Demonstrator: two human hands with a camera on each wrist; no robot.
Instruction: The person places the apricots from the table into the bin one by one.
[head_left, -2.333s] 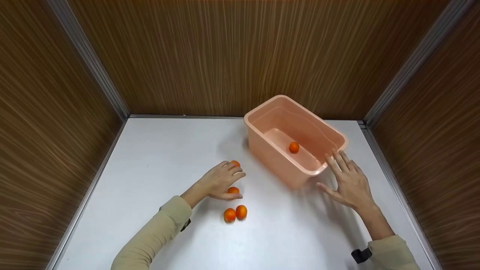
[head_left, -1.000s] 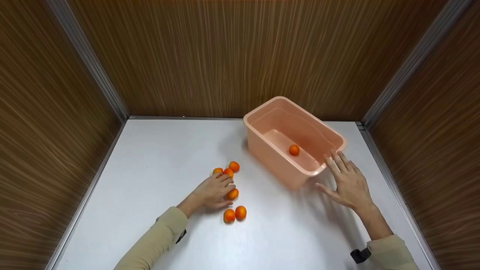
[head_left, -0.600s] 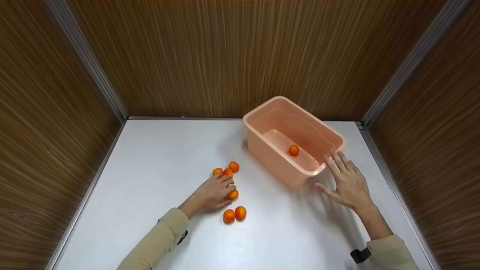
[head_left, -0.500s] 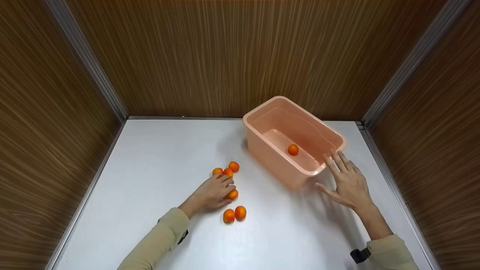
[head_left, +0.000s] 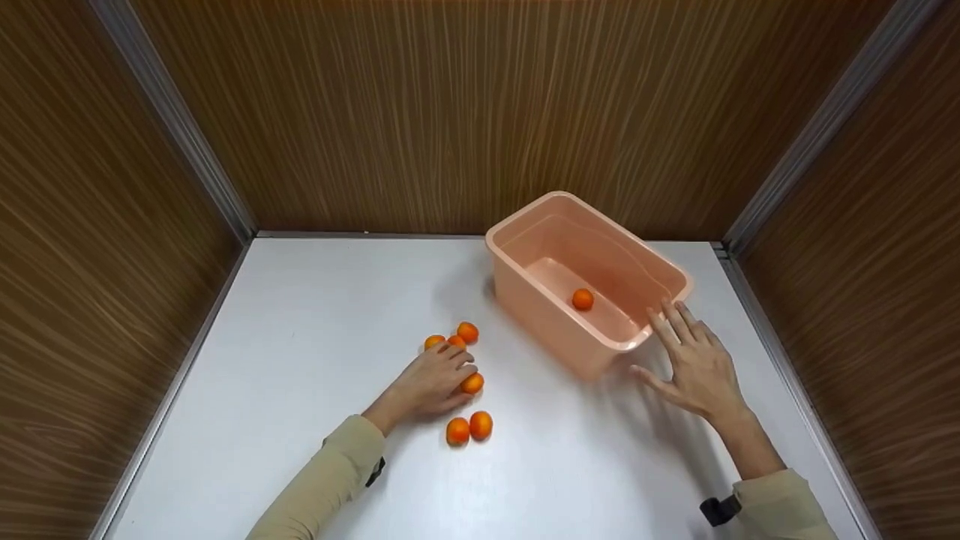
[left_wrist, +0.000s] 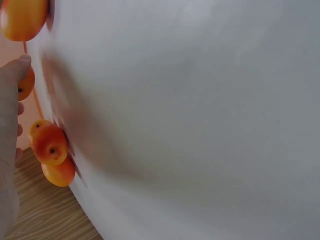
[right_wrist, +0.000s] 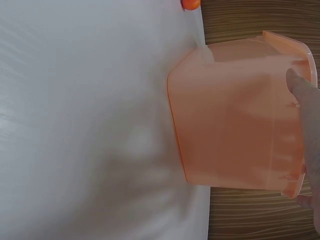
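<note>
Head view: left hand [head_left: 429, 384] at centre frame, fingers curled round one kumquat [head_left: 472, 383], pickup in hand, likely; others loose on white table [head_left: 315, 315]; right hand [head_left: 697, 367] flat, fingers straight against pink tub [head_left: 525, 300], right of centre.
Left wrist view: fingertip [left_wrist: 20, 65] touches fruit at left edge; grip unclear.
Right wrist view: fingers straight on tub wall.
Next: lift fruit, carry over rim.

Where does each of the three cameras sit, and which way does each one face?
Head: worn on the head, looking forward and down at the white table, pink tub, small orange fruits; both hands and sleeves show.
Left wrist: low beside the left hand, facing along the table at fruits; fingers show.
Right wrist: beside the right hand, facing the tub's side; fingers show.
Shared: head and right wrist both see the tub.
</note>
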